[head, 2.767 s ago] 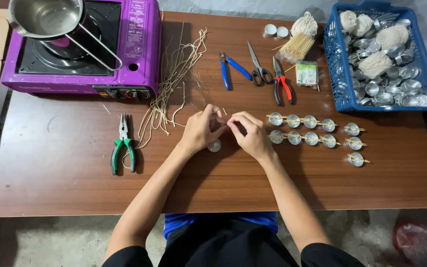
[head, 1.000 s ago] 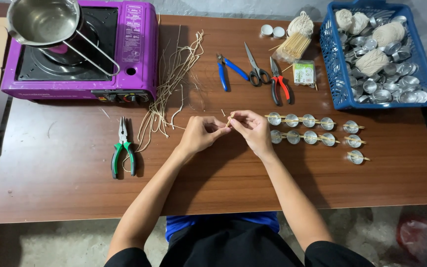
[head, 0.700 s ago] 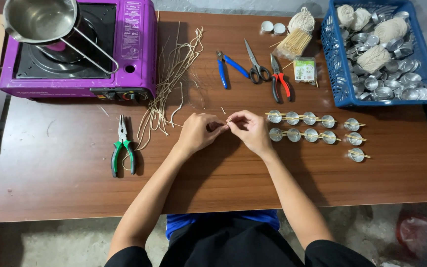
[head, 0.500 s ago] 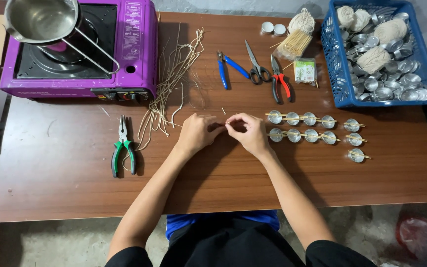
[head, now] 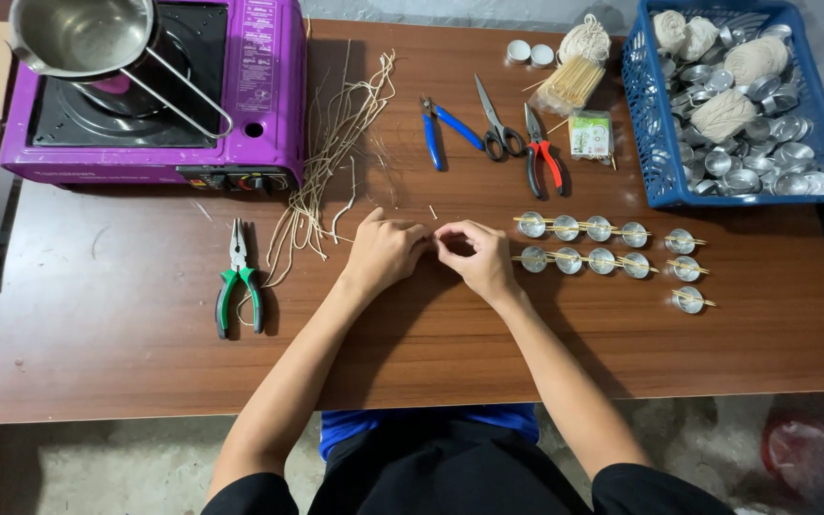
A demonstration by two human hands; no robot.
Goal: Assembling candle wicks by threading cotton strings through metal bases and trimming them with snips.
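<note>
1. soft, even light falls from above; the brown worktop (head: 145,362) is moderately bright, with no harsh glare.
2. faint shadows lie under the forearms, lower middle of the frame.
3. the steel pot (head: 83,38), upper left, shows dull highlights.
4. focus is sharp at the centre; the floor along the bottom edge is dim.
5. the worktop edges bow slightly, a wide-lens distortion.

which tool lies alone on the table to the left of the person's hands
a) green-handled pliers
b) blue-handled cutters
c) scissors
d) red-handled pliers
a: the green-handled pliers lie by themselves left of the left hand, while the other tools sit in a group at the far edge of the table.
</note>
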